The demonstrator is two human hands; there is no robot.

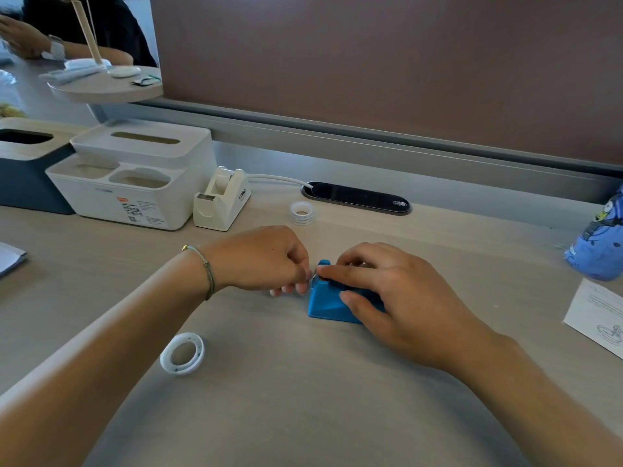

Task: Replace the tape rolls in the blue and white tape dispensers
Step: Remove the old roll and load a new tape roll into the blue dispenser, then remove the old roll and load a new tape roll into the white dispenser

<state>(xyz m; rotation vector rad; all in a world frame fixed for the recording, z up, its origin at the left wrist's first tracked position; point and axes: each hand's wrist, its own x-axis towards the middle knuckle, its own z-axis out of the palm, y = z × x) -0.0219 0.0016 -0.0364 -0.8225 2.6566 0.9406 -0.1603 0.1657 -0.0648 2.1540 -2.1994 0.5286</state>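
Note:
The blue tape dispenser (328, 303) stands on the desk in the middle. My right hand (381, 291) lies over its top and grips it, hiding most of it. My left hand (269, 259) is at the dispenser's left end, with thumb and fingers pinched on what looks like the end of a tape strip at the cutter. The white tape dispenser (220, 200) stands further back on the left with a roll inside. One tape roll (301, 213) stands upright behind my hands. A white ring-shaped roll (182, 353) lies flat at the front left.
Two white and grey tissue boxes (135, 173) sit at the back left. A black power socket panel (357, 197) with a white cable is set into the desk by the partition. A blue patterned object (598, 244) and a paper sheet (596, 315) are at the right edge. Another person sits beyond the partition at top left.

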